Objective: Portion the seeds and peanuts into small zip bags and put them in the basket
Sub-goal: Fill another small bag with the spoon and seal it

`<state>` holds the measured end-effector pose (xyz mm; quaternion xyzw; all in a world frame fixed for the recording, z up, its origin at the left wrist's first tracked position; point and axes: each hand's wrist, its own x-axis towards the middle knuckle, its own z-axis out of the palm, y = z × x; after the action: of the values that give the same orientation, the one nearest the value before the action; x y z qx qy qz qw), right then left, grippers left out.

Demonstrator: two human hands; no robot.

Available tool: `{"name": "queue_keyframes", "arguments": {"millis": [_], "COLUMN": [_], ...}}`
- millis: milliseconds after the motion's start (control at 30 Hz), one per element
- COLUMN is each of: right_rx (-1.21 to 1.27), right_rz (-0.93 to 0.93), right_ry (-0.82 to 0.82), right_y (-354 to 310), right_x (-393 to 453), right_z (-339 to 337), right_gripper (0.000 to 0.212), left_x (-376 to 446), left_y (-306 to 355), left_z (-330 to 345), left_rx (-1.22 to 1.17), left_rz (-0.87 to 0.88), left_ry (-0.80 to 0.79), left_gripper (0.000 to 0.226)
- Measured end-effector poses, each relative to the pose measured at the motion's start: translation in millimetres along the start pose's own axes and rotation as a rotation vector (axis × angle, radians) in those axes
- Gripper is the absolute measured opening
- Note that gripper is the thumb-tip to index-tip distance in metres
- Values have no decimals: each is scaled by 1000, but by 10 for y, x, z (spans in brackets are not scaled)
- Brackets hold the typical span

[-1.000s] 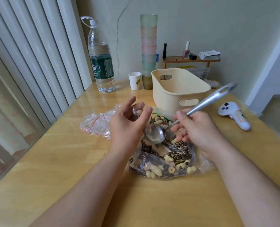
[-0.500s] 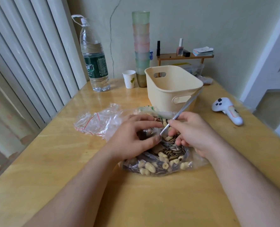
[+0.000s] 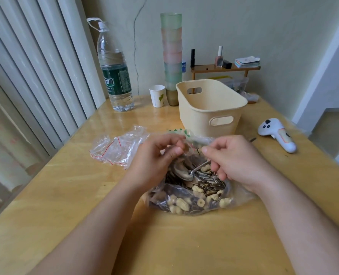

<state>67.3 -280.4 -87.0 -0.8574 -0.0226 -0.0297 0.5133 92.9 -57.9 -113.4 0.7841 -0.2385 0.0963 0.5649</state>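
The spoon (image 3: pixel 184 173), which a second ago was lifted in the right hand (image 3: pixel 236 161) with its handle slanting up toward the basket (image 3: pixel 212 108), now lies down in the big bag (image 3: pixel 192 195), its bowl resting on the sunflower seeds (image 3: pixel 210 181) and its handle running under the right fingers. Both hands have closed in over the bag's mouth: the left hand (image 3: pixel 156 157) curls its fingers and thumb on a fold of clear plastic at the top, and the right hand pinches plastic just opposite it, thumb and forefinger pressed together. Whether that film is the rim of the big bag or a small zip bag held over it I cannot tell; a thin red mark shows between the two hands, much like the red lines on the small bags (image 3: pixel 119 149) lying crumpled on the bench (image 3: pixel 65 195) just to the left. Whether the right hand also keeps a hold on the spoon handle is hidden. The seeds and peanuts (image 3: pixel 182 203) sit all together in the big bag at the centre of the bench, just in front of the basket, which shows no filled bag inside from this angle. My reading is that scooping has paused while a bag is being opened or spread, so portioning looks to be at its start, with nothing yet delivered.
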Motion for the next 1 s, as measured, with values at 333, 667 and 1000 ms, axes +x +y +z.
{"name": "queue_keyframes", "arguments": {"millis": [333, 667, 1000], "right_rx": [276, 450, 349], "right_rz": [-244, -148, 50], "right_ry": [-142, 47, -126], "right_y": [-68, -107, -116], "right_x": [21, -16, -64], "right_z": [213, 305, 253], "right_gripper": [48, 13, 10], "left_x": [10, -80, -126], "left_y": [165, 323, 238], "left_z": [-37, 172, 116], "left_rx": [-770, -790, -440], "left_rz": [-165, -297, -312], "left_ry": [1, 36, 65], "left_gripper": [5, 31, 55]}}
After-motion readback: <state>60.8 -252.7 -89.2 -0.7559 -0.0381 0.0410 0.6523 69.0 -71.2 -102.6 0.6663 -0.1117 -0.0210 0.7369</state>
